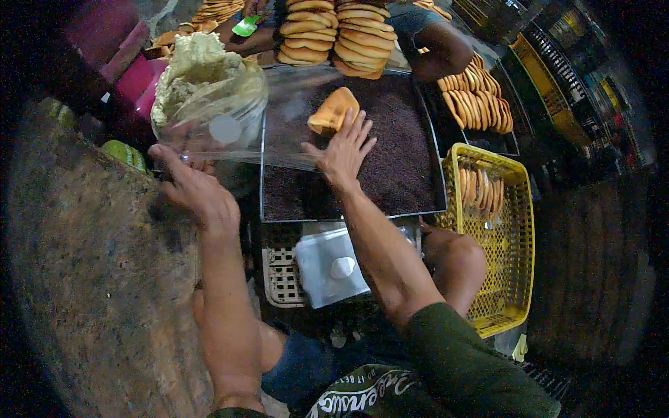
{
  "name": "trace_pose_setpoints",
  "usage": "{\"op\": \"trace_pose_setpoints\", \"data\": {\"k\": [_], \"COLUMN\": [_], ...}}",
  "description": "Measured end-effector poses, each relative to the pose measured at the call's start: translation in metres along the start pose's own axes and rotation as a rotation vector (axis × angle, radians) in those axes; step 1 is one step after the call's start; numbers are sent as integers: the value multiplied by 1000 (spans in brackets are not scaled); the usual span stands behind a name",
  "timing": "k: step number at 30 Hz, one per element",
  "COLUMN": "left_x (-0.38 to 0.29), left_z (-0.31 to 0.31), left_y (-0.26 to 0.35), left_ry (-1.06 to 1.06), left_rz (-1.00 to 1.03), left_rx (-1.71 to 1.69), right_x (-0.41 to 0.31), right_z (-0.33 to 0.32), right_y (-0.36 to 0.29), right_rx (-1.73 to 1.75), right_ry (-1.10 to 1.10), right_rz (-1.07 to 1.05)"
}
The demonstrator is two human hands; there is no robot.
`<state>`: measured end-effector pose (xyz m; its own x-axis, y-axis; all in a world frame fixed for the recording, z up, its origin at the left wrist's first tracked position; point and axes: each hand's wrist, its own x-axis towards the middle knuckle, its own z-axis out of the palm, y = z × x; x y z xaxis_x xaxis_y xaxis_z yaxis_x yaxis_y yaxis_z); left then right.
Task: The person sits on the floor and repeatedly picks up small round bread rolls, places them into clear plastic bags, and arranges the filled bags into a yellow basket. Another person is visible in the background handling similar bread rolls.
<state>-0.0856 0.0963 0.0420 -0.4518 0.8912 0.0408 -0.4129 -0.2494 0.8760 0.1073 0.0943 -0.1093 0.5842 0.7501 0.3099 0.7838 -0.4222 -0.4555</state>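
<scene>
My right hand (345,151) has its fingers spread over a tray of dark brown granules (402,172); its fingertips touch the lower edge of a bent, flat bread piece (339,104). A clear plastic bag (251,146), blurred, stretches between my two hands. My left hand (196,183) is at the bag's left end, its fingers partly hidden by blur, so its hold is unclear. Behind the bag stands a tub of pale yellow cream (196,68). Below the tray, a pile of clear plastic bags (326,266) with a white round mark lies on a pale plastic crate (282,277).
Two tall stacks of flat breads (308,31) stand behind the tray. A yellow plastic crate (525,251) with bagged breads (478,190) is at the right. Rows of breads (478,99) lie behind it. Across from me, another person's hand is near a green scraper (245,26).
</scene>
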Motion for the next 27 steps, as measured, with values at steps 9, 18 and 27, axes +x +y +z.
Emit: {"op": "trace_pose_setpoints", "data": {"k": [9,18,27], "left_x": [-7,-52,-96], "left_z": [2,13,9], "left_y": [-12,-41,-62], "left_ry": [-52,-356,-485], "left_rz": [16,-129,-513], "left_rx": [50,259,0], "right_x": [69,-51,-73], "right_z": [-84,-239,-211], "right_y": [58,91,29], "right_rx": [209,1092,1275], "right_ry": [-122,-224,-242], "right_rz": [201,457,144]}}
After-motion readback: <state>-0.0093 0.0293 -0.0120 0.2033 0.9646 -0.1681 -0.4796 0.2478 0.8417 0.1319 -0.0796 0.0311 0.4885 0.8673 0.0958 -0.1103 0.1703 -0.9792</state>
